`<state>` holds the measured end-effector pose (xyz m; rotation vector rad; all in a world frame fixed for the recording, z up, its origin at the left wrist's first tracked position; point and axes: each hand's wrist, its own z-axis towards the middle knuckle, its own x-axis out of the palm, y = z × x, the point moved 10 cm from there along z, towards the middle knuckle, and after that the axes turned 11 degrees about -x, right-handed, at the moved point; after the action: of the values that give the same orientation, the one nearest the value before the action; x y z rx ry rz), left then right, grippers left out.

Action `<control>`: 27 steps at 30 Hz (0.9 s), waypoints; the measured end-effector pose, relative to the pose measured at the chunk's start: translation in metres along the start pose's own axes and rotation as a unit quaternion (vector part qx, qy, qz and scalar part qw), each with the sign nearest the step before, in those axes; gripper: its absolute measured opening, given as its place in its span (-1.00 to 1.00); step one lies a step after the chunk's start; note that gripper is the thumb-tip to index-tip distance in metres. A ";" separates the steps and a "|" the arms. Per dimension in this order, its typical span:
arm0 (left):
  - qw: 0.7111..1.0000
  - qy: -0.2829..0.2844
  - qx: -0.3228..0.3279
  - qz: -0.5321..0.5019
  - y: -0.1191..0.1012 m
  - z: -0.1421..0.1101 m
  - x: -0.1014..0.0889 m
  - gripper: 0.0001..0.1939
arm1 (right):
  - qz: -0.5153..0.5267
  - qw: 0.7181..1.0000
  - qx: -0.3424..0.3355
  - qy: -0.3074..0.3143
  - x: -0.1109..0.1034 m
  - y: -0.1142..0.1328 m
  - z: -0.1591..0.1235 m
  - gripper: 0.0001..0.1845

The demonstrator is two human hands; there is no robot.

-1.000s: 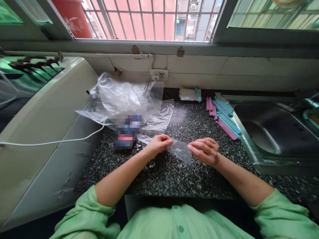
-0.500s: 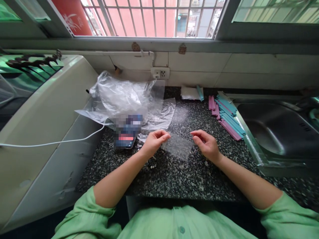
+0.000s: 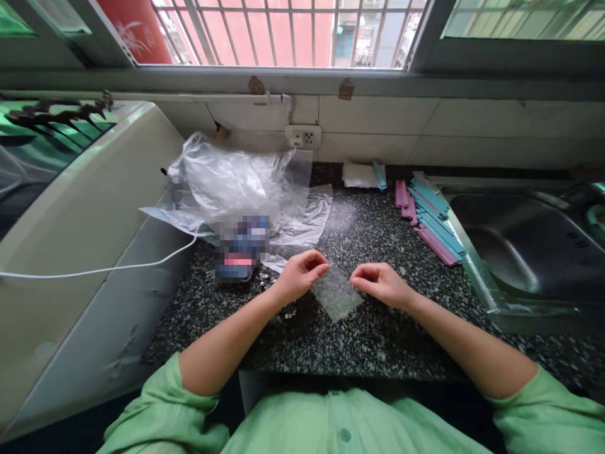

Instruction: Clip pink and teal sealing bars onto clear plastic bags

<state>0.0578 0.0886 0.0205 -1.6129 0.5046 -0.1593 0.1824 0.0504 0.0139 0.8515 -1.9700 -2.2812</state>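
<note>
A small clear plastic bag (image 3: 334, 293) hangs between my two hands just above the speckled black counter (image 3: 359, 334). My left hand (image 3: 300, 276) pinches its left top corner with thumb and fingers closed. My right hand (image 3: 380, 284) pinches the right top corner, its fingers curled. Several tiny metal pieces (image 3: 283, 311) lie on the counter under my left wrist.
A heap of clear plastic bags (image 3: 236, 183) lies at the back left with a blurred phone (image 3: 241, 247) in front of it. A white cable (image 3: 108, 270) runs left over a slanted white appliance. Pink and teal strips (image 3: 432, 221) lie beside the steel sink (image 3: 524, 246).
My hands have drawn closer together and a little lower. The small bag, stretched flat half a second ago, now hangs narrower between them.
</note>
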 end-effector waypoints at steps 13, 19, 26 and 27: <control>0.998 0.037 -0.039 -0.046 0.009 0.002 0.006 -0.75 | 0.006 0.993 -0.039 -0.116 -0.012 -0.001 0.000 -0.76; 0.998 0.053 -0.041 -0.013 0.010 0.000 0.013 -0.78 | 0.010 0.994 -0.029 -0.103 -0.010 -0.005 0.001 -0.77; 0.996 0.055 -0.068 -0.013 0.014 0.000 0.014 -0.76 | -0.020 0.991 -0.055 -0.116 -0.014 0.002 0.001 -0.79; 0.996 0.053 -0.069 -0.012 0.014 0.000 0.012 -0.76 | -0.020 0.990 -0.057 -0.123 -0.015 0.002 0.000 -0.79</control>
<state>0.0656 0.0833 0.0042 -1.7530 0.5878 -0.2331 0.1945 0.0553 0.0218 0.6326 -1.8981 -2.6063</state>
